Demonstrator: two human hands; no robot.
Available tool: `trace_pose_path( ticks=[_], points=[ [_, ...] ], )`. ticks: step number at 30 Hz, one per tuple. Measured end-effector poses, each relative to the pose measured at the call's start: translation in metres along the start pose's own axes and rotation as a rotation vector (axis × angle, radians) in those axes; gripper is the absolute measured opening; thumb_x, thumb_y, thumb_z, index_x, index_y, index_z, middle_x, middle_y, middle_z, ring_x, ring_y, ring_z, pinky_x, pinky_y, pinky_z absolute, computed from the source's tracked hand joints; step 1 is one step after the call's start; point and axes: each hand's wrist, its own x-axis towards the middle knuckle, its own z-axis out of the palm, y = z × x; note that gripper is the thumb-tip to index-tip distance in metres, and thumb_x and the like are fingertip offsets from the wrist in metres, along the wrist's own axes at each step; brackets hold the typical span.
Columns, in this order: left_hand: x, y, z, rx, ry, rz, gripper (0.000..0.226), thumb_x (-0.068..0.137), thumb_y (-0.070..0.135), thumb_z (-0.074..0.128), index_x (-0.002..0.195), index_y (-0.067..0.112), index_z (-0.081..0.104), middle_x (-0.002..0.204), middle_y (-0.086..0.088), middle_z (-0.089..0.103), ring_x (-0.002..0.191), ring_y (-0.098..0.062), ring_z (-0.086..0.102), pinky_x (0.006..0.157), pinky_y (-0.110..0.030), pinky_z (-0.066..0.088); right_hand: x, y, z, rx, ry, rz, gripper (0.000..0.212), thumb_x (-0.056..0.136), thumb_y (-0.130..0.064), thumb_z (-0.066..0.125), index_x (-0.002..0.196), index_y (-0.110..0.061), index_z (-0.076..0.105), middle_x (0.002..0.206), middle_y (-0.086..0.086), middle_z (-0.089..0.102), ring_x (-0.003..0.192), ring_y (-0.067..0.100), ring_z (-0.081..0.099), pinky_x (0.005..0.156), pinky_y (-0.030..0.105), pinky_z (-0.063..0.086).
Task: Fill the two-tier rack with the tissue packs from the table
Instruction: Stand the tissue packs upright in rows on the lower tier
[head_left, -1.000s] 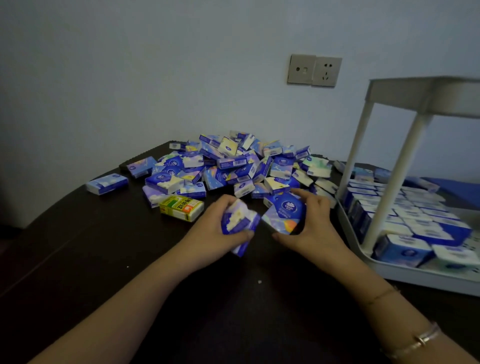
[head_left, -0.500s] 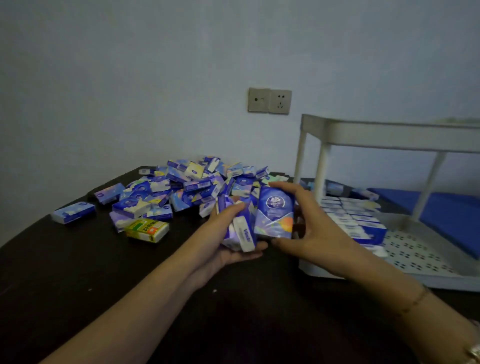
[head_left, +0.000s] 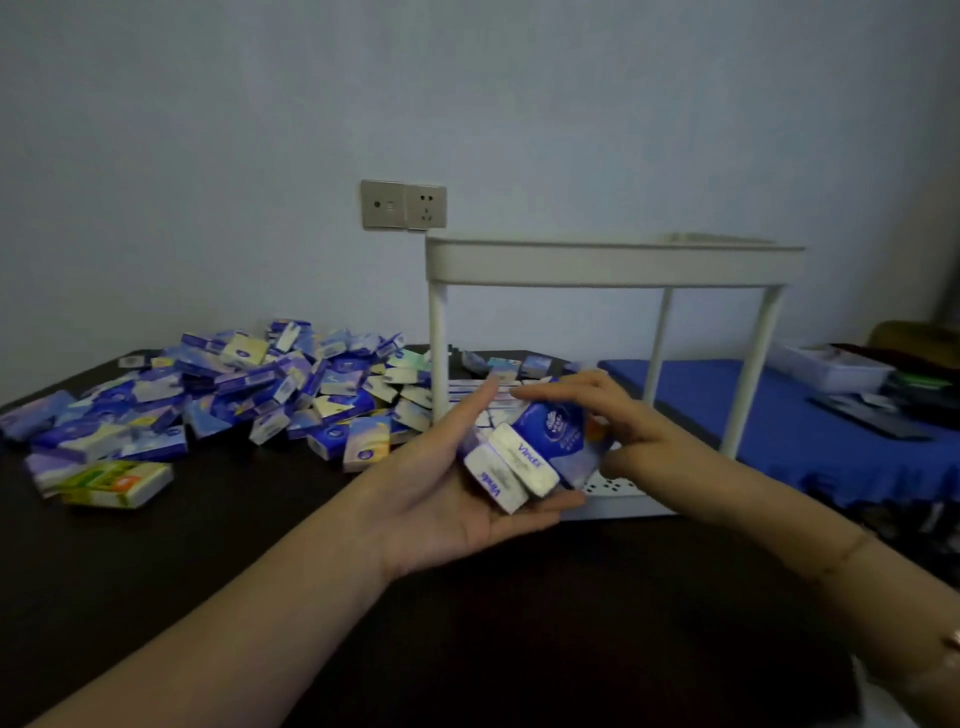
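Two hands: both are raised over the dark table (head_left: 519, 623), just in front of the rack's lower tier.
Left hand (head_left: 452, 499): it is turned palm-up, and two white-ended tissue packs (head_left: 511, 473) are cradled on the palm and lower fingers; the thumb is stretched up along their left side and the fingers are nearly straight beneath them.
Right hand (head_left: 618, 431): a blue tissue pack (head_left: 558, 434) is pinched between the thumb underneath and the curled fingers over its top; this pack is pressed against the right side of the two in the other hand.
Held packs: all three are carried in the air, close to the front edge of the lower tier.
Two-tier rack (head_left: 613, 260): a white frame on thin posts is seen standing on the table at the right.
Lower tier (head_left: 618, 488): a perforated bare patch is visible at the front right; rows of packs (head_left: 483, 395) are glimpsed at the back left, mostly hidden by the hands.
Upper tier: only its rim is seen from the side, so its contents cannot be told.
Loose pile (head_left: 249, 395): many blue and white packs are heaped on the table left of the rack.
Yellow-green pack (head_left: 117, 480): it is set apart at the near left of the pile.
Wall socket (head_left: 404, 204): it is mounted on the wall behind.
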Motion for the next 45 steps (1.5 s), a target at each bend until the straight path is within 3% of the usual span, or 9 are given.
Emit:
trace_pose_path(
  ticks=[7,16,19,24,30,35,40,43,45],
  points=[
    [0.039,-0.014,0.026,0.020,-0.049,0.090,0.045,0.084,0.011,0.064,0.128,0.005,0.057,0.124,-0.025,0.060,0.116,-0.042,0.057,0.096,-0.055,0.045,-0.012,0.031,-0.018,0.284,0.095,0.054,0.056,0.064,0.000,0.048,0.113,-0.026,0.055,0.122,-0.006,0.061,0.111,0.018,0.061,0.081,0.042,0.054],
    [0.075,-0.023,0.027,-0.177,-0.053,0.111,0.051,0.089,0.042,0.054,0.128,0.009,0.057,0.126,-0.018,0.061,0.120,-0.033,0.055,0.098,-0.050,0.046,-0.006,0.041,-0.026,0.366,0.105,-0.013,0.062,0.079,0.031,0.030,0.118,-0.016,0.042,0.125,-0.006,0.060,0.108,0.004,0.062,0.064,0.019,0.053],
    [0.089,-0.019,0.026,-0.263,-0.026,0.149,0.035,0.087,0.022,0.060,0.119,0.007,0.063,0.120,-0.016,0.064,0.114,-0.027,0.059,0.102,-0.045,0.042,-0.001,0.036,-0.024,0.164,0.246,-0.034,0.046,0.086,0.018,0.046,0.110,-0.022,0.050,0.131,-0.014,0.050,0.111,-0.017,0.050,0.073,0.012,0.052],
    [0.101,-0.008,0.020,-0.259,0.045,0.277,0.029,0.083,0.008,0.063,0.112,0.005,0.062,0.090,-0.015,0.068,0.088,-0.026,0.066,0.079,-0.041,0.052,-0.004,0.029,-0.024,0.018,0.327,-0.031,0.044,0.073,-0.015,0.056,0.115,-0.028,0.053,0.123,-0.017,0.053,0.113,-0.008,0.049,0.082,0.015,0.049],
    [0.106,-0.024,0.013,-0.116,0.067,0.312,0.049,0.081,0.031,0.064,0.123,0.006,0.061,0.120,-0.017,0.065,0.110,-0.027,0.064,0.095,-0.041,0.051,-0.002,0.037,0.002,-0.368,0.388,-0.019,0.074,0.068,-0.036,0.079,0.125,-0.041,0.032,0.116,-0.025,0.048,0.106,-0.010,0.051,0.086,0.005,0.044],
    [0.105,-0.022,0.009,-0.071,-0.002,0.310,0.052,0.092,0.041,0.050,0.132,0.009,0.054,0.129,-0.017,0.060,0.123,-0.027,0.055,0.112,-0.042,0.034,0.006,0.041,0.001,-0.107,0.462,0.027,0.061,0.074,-0.010,0.076,0.118,-0.034,0.039,0.106,-0.023,0.055,0.097,-0.013,0.058,0.072,0.008,0.050],
    [0.096,-0.011,-0.003,0.107,0.060,0.316,0.040,0.095,0.040,0.046,0.128,0.017,0.053,0.125,-0.018,0.061,0.116,-0.023,0.058,0.109,-0.035,0.036,0.009,0.052,-0.014,0.043,0.522,0.114,0.052,0.080,-0.005,0.068,0.121,-0.023,0.041,0.114,-0.006,0.057,0.098,0.003,0.061,0.065,0.012,0.053],
    [0.094,-0.005,-0.009,0.503,0.356,0.491,0.027,0.095,0.034,0.051,0.122,0.031,0.047,0.128,-0.003,0.057,0.112,-0.014,0.059,0.103,-0.033,0.042,0.008,0.061,-0.032,0.242,0.607,0.178,0.043,0.083,0.000,0.061,0.119,-0.017,0.046,0.118,0.006,0.059,0.102,0.018,0.062,0.073,0.024,0.054],
    [0.090,-0.005,-0.014,0.839,0.568,0.713,0.021,0.097,0.025,0.050,0.117,0.029,0.054,0.120,0.011,0.058,0.112,-0.005,0.055,0.088,-0.014,0.043,0.006,0.067,-0.042,0.396,0.614,0.201,0.038,0.076,0.000,0.061,0.109,-0.016,0.050,0.111,0.009,0.062,0.096,0.020,0.064,0.070,0.029,0.054]
  ],
)
